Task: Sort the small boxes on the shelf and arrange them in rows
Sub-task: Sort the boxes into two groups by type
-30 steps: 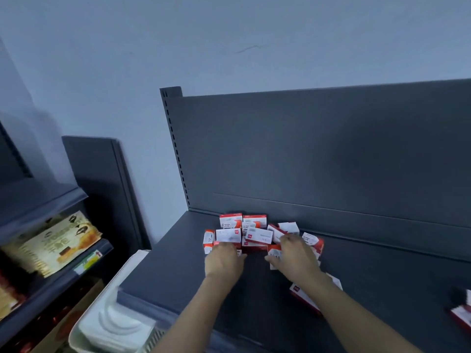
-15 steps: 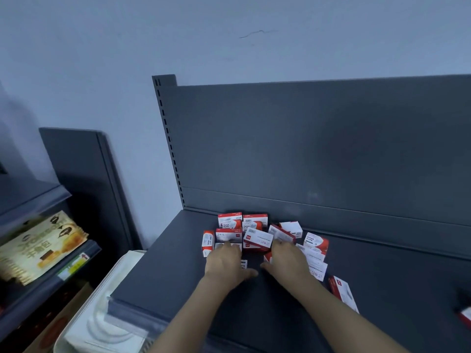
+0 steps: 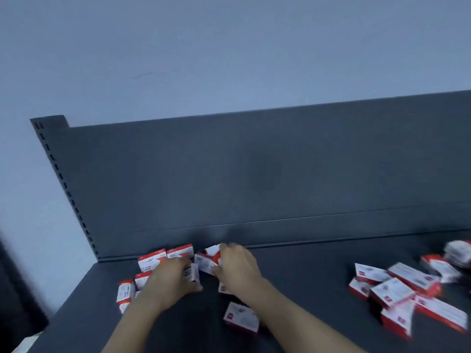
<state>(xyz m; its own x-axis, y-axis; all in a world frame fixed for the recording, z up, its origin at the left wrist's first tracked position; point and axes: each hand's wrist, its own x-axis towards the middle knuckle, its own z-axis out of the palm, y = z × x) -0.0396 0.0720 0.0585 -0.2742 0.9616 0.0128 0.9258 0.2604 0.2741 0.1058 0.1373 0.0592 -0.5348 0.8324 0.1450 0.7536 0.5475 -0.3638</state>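
Note:
Small red-and-white boxes lie on a dark grey shelf [image 3: 300,281]. A cluster of them [image 3: 153,261] stands at the shelf's back left, near the back panel. My left hand [image 3: 168,284] rests on that cluster, fingers curled around a white box [image 3: 192,272]. My right hand [image 3: 239,268] is beside it, fingers closed on another box [image 3: 210,259] lifted at the back. One loose box [image 3: 240,318] lies flat under my right forearm. A messy pile of several boxes [image 3: 405,291] sits at the right. The image is blurred by motion.
The shelf's grey back panel [image 3: 254,174] rises behind the boxes, with a slotted upright [image 3: 63,184] at its left edge. A pale wall is above and to the left. A dark shape [image 3: 15,289] stands left of the shelf.
The view has swung right, bringing the right-hand pile into sight. Both hands moved further back into the left cluster; my right hand now lifts a box near the back panel.

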